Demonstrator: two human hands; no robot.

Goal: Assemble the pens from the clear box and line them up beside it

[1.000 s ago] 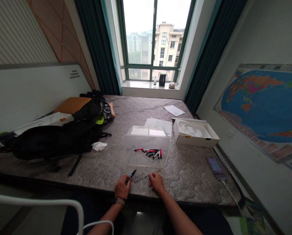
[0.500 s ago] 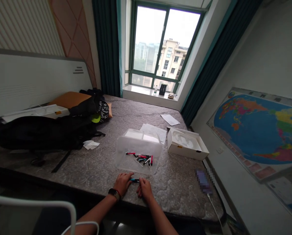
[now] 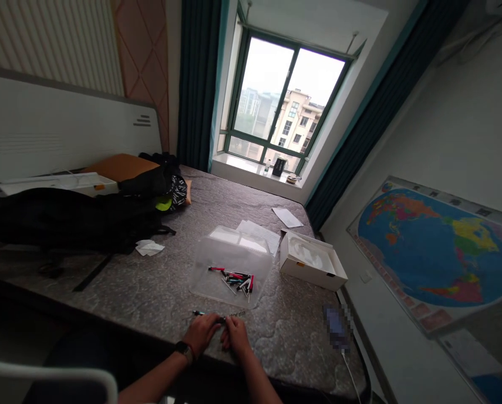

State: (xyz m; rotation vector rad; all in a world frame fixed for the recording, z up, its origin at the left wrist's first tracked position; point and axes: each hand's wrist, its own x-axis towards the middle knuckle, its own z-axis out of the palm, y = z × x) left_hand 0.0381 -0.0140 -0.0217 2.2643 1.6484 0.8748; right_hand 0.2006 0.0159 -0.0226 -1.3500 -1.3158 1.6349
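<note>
Just in front of the clear bin point(image 3: 226, 252), the left hand point(image 3: 203, 331) is closed around a teal-and-black pen point(image 3: 197, 312); the right hand point(image 3: 237, 335) curls beside its dark end, grip unclear; one pen is out, a loose heap of pens point(image 3: 238, 280) lies inside the bin; left of it, a black bag point(image 3: 61, 219) and crumpled tissue point(image 3: 149, 248); the bin itself stands between the hands and the papers point(image 3: 264, 237); rightward, an open white box point(image 3: 312, 268) and a blurred device point(image 3: 336, 327).

**Left arm point(image 3: 154, 379) and right arm point(image 3: 257, 373) angled inward**

The left grip point(image 3: 203, 331) is back upward, fingers bent and closed. Just beside it, the right grip point(image 3: 237, 335) is curled, thumb and fingertips turned toward the left one.
</note>
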